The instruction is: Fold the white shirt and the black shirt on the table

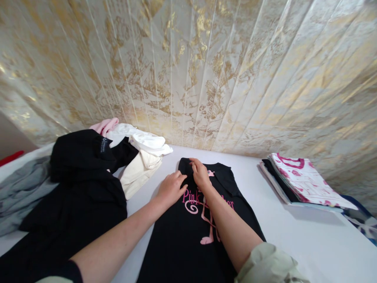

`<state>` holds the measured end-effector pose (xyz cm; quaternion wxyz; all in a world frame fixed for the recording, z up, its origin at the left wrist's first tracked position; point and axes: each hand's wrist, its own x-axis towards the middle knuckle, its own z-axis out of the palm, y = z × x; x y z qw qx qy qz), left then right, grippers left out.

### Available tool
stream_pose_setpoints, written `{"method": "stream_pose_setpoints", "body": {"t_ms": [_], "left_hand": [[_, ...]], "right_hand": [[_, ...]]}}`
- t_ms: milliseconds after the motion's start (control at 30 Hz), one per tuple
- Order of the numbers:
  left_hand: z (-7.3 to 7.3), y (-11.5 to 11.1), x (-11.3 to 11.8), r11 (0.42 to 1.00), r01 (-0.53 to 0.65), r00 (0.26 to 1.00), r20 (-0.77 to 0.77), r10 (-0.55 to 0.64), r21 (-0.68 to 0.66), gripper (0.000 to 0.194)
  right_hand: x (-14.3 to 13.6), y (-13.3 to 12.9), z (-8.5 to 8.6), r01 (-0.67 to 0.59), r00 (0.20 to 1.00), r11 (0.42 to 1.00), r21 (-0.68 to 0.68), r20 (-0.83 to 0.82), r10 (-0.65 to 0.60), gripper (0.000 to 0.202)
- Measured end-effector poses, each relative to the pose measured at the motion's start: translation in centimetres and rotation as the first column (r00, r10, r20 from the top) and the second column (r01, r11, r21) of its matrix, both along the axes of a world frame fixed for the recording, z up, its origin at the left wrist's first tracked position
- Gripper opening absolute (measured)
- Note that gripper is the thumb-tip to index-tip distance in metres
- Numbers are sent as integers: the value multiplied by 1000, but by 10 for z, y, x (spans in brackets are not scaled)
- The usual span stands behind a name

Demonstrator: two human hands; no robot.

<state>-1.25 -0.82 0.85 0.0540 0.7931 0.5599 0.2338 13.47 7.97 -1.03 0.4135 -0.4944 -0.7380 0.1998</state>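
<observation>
At my far left a red object [11, 158] is cut off by the frame; I can't make out what it is. Grey cloth [26, 192] runs out of view there too, partly under heaped black clothing [88, 204], whose small printed label is too blurred for me to read. Behind and beside it lie pink cloth [105, 125], white cloth [150, 142] and cream cloth [141, 171].

A narrow strip of white tabletop [282, 239] separates that heap from the black shirt [176, 247], spread at my centre, its lower end lost below the view. The left hand [173, 189] touches its upper left edge, fingers bent; I can't tell whether they pinch fabric. The right hand [200, 175] rests just beside, near the shirt's top, fingers close together, any grip hidden from me. Its forearm covers the middle of the pink lettering [191, 196].

Behind, a gold-patterned curtain [191, 78] borders the table. Rightward, a broad stretch of tabletop reaches the folded stack [312, 181]; past it, blue patterned cloth [365, 220] is cut off.
</observation>
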Motion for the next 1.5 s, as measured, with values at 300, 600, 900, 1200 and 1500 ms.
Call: {"method": "stream_pose_setpoints", "body": {"t_ms": [300,600,900,1200,1500], "left_hand": [[-1,12,-16,947,-319,946,61,320,-17,18],[10,12,-17,952,-273,962,-9,275,-140,14],[9,10,-18,931,-362,918,-195,347,-49,10],[6,1,-1,982,-179,963,-194,186,58,16],[4,9,-11,969,-246,955,-176,240,-11,33]], "right_hand": [[7,-11,16,62,957,991,-118,290,-25,48],[-1,-17,22,70,895,992,107,433,-110,39],[-18,-18,2,29,828,999,18,560,-34,48],[-18,-20,2,-89,815,996,25,576,58,45],[8,-6,22,227,858,972,66,458,-232,45]]}}
